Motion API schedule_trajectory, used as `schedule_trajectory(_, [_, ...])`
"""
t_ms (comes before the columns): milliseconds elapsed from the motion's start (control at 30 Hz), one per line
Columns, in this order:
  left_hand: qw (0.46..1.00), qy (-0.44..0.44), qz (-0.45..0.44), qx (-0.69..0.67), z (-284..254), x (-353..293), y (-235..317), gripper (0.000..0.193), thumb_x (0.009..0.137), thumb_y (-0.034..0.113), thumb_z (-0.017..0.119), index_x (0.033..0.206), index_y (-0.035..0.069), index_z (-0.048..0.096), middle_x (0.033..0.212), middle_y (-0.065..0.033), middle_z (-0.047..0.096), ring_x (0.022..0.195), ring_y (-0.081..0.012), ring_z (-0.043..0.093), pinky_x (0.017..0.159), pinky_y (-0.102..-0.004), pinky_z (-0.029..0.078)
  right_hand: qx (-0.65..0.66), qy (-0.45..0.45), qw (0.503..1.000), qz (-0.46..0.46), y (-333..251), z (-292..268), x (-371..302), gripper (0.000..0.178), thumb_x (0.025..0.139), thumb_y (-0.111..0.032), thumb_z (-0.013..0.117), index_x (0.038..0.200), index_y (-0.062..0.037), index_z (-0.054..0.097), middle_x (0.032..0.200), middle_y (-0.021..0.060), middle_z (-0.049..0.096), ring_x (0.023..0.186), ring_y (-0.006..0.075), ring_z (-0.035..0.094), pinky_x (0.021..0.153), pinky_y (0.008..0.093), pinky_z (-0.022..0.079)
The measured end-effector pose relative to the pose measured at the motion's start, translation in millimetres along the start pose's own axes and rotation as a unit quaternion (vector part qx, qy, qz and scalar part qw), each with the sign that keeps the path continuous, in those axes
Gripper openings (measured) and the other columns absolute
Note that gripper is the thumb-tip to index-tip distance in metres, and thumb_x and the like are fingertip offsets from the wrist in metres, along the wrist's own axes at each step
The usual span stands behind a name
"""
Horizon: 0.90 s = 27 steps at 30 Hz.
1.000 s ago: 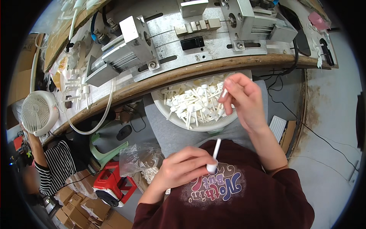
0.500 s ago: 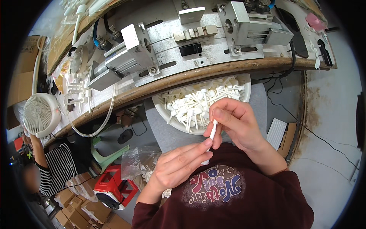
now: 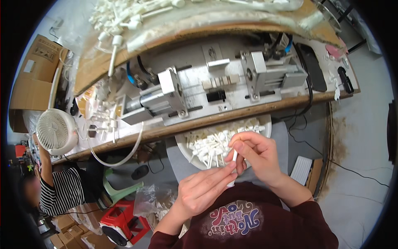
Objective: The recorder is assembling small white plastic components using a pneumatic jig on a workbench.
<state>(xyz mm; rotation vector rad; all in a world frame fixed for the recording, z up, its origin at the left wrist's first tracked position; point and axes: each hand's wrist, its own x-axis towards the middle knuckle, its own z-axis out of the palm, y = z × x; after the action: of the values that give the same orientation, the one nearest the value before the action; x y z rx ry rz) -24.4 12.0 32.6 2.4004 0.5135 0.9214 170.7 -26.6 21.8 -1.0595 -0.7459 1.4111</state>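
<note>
A slim white plastic stick with a flared end (image 3: pixel 231 184) is held in front of my chest, between both hands. My left hand (image 3: pixel 201 193) pinches its lower part, and the flared end pokes out below the fingertips. With thumb and fingers, my right hand (image 3: pixel 261 159) grips the upper part, covering its tip. Just beyond my hands is a round white basket (image 3: pixel 268 124) filled with white plastic sticks (image 3: pixel 213 145), many with thick cylindrical heads. The basket rests on grey cloth (image 3: pixel 282 143) over my lap.
A metal clamping fixture (image 3: pixel 215 97) stands on the wooden-edged bench (image 3: pixel 199 119) beyond the basket. Above it, a board (image 3: pixel 215 31) carries more white sticks. A white fan (image 3: pixel 56 129) stands at left; a co-worker in a striped sleeve (image 3: pixel 68 189) sits near a red stool (image 3: pixel 128 216).
The view has tilted up, so the bench sits lower in the picture and more of the upper board shows. Both hands still hold the stick, slightly closer together.
</note>
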Motion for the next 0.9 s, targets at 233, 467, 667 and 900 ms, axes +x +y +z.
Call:
schedule_trajectory(233, [0.989,0.107,-0.049,0.09,-24,47,-20,0.036,0.068,0.002,0.081,0.104,0.002,0.076,0.119,-0.0142,0.068,0.084,-0.0231,0.068,0.069,-0.0313,0.055,-0.255,0.12,0.912,-0.299,-87,1,64,0.016,0.093,-0.005,0.066,0.108,-0.0006,0.068,0.084,0.0011,0.068,0.065,0.002,0.058,0.055,0.0196,0.045])
schedule_trajectory(467, [0.98,0.066,-0.045,0.185,-7,80,-30,0.032,0.073,0.002,0.079,0.105,0.001,0.072,0.121,-0.009,0.07,0.077,-0.0205,0.065,0.069,-0.0296,0.054,-0.564,0.069,0.626,-0.534,-167,8,178,0.013,0.086,-0.009,0.07,0.098,-0.0038,0.072,0.091,0.006,0.071,0.073,0.0121,0.063,0.066,0.0288,0.05])
schedule_trajectory(667, [0.972,0.04,-0.058,0.225,13,81,-49,0.025,0.078,0.008,0.077,0.103,0.005,0.073,0.123,-0.0062,0.07,0.069,-0.0217,0.067,0.066,-0.0311,0.054,-0.69,0.07,0.635,-0.34,-168,19,252,0.021,0.083,-0.006,0.061,0.101,0.0,0.068,0.108,0.0229,0.068,0.105,0.0377,0.064,0.089,0.045,0.051])
schedule_trajectory(900, [0.96,0.008,-0.065,0.273,8,88,-51,0.024,0.078,0.01,0.077,0.102,0.006,0.074,0.121,-0.0039,0.071,0.06,-0.0213,0.062,0.058,-0.0313,0.051,-0.607,0.051,0.69,-0.391,-158,15,233,0.019,0.081,-0.011,0.065,0.094,0.0029,0.067,0.099,0.0258,0.069,0.099,0.0388,0.066,0.086,0.0451,0.052])
